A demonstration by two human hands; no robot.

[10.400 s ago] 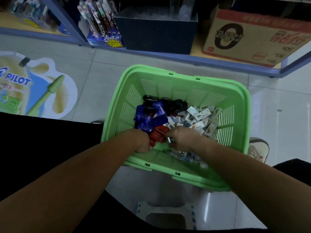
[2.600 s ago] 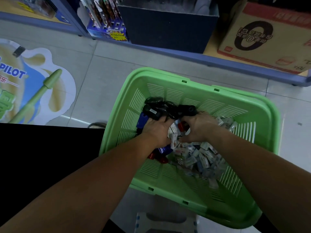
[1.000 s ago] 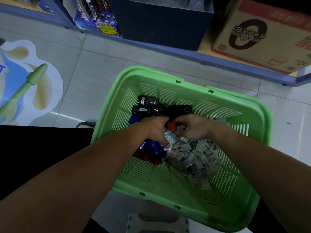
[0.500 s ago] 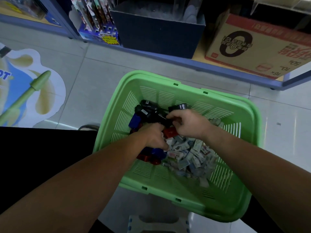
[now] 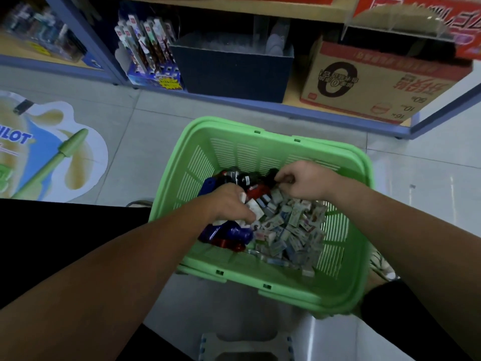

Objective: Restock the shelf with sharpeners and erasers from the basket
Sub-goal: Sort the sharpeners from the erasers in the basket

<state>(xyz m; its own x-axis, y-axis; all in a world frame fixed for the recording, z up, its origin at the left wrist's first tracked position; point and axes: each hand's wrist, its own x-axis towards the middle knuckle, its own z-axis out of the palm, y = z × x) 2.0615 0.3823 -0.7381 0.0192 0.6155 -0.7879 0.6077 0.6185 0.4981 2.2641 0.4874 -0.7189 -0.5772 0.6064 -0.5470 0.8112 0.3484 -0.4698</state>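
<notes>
Nearest us, a stool (image 5: 247, 345) is showing just in front of the green basket (image 5: 263, 286). Inside the basket our left hand (image 5: 229, 204) is curling its fingers around a few white erasers (image 5: 253, 205), with blue and red sharpeners (image 5: 229, 237) lying just under its wrist and the loose heap of erasers (image 5: 289, 227) spreading to its right. Just beyond, our right hand (image 5: 305, 181) is closing thumb and forefinger in a narrow pinch on a small dark piece (image 5: 285, 180) beside the black sharpeners (image 5: 242, 177), and farther off the shelf (image 5: 260, 105) is carrying a dark bin (image 5: 234, 71) and a cardboard box (image 5: 364, 82).
</notes>
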